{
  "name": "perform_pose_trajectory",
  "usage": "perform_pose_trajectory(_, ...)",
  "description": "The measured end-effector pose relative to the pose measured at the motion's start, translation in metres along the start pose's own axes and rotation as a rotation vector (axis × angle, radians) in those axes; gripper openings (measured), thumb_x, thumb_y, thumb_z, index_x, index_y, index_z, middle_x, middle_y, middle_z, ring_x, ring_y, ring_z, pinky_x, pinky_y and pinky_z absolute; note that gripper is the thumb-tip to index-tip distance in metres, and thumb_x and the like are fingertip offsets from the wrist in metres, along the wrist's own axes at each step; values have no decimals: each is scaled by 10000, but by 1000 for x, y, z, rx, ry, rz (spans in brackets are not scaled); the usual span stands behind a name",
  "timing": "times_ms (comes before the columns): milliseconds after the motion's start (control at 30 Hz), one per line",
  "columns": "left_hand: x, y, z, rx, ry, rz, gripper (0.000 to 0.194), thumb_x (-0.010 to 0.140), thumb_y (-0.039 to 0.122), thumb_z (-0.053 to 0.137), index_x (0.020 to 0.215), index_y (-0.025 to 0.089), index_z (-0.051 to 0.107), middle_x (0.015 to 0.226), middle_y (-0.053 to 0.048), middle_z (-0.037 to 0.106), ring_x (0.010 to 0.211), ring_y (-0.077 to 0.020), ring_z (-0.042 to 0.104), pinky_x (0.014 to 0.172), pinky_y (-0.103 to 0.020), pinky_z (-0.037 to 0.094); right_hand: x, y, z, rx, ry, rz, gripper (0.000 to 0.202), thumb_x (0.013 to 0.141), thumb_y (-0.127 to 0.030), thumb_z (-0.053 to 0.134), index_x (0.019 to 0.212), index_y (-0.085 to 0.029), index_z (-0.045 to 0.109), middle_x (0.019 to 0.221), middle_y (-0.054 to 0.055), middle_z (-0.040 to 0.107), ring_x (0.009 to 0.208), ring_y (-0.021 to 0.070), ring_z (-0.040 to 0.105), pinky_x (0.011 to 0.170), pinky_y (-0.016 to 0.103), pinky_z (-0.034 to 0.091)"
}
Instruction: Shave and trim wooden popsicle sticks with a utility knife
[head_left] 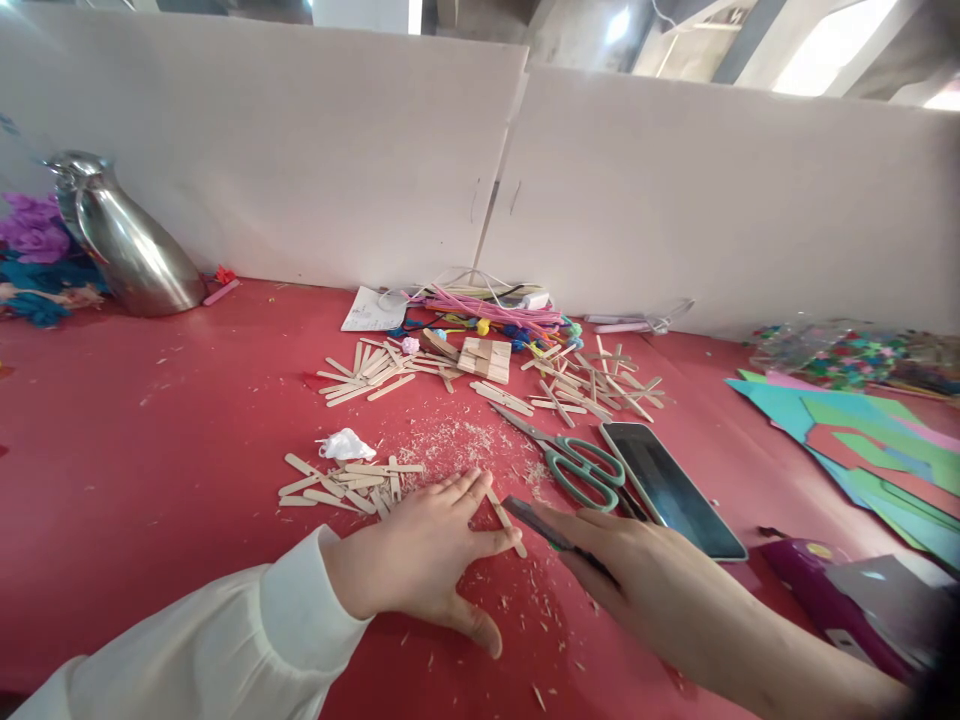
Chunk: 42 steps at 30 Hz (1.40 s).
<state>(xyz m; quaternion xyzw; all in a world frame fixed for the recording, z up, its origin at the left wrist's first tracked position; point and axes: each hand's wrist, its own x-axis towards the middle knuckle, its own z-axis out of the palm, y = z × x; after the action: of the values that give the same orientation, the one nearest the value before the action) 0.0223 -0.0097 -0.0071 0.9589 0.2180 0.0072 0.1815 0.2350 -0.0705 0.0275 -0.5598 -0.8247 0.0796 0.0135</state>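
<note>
My left hand (431, 550) lies spread on the red table, its fingertips on a wooden craft stick (506, 522) that slants between its fingers. My right hand (615, 560) is closed round a dark cutter (555, 530), whose tip points at the stick from the right. Wood shavings (469, 445) are scattered around both hands. A pile of sticks (349, 485) lies beyond my left hand, with a crumpled white piece (346, 444) beside it. Scissors with green handles (585, 472) lie open just beyond my right hand, next to a phone (671, 490).
More stick piles (600, 380), a stacked stick block (485, 360) and pink pipe cleaners (495, 310) lie farther back. A metal jug (135, 240) stands at the left. Coloured paper (870, 440) and a purple tool (832, 595) lie right. White panels (675, 200) close off the table's back.
</note>
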Motion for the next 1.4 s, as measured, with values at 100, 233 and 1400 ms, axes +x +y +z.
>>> perform_pose_trajectory(100, 0, 0, 0, -3, -2, 4, 873, 617, 766, 456, 1321, 256, 372, 1450, -163, 124, 1284, -403, 185, 961, -543, 247, 0, 0, 0, 0, 3, 3, 422, 873, -238, 329, 1272, -293, 455, 789, 29, 686, 669, 167, 642, 563, 262, 468)
perform_pose_trajectory(233, 1, 0, -1, -12, -16, -3, 881, 613, 771, 453, 1323, 256, 368, 1452, -165, 113, 1286, -405, 171, 969, -551, 229, 1, -1, 0, -5, 1, 7, 423, 869, -231, 338, 1270, -290, 459, 782, 28, 686, 668, 167, 642, 562, 259, 463)
perform_pose_trajectory(1400, -1, 0, -2, -4, -13, 8, 899, 627, 769, 439, 1350, 248, 322, 1447, -173, 113, 1296, -391, 150, 967, -543, 244, 3, -3, -2, -124, 52, -75, 485, 811, -131, 350, 1259, -268, 473, 715, 24, 675, 553, 145, 624, 488, 236, 455)
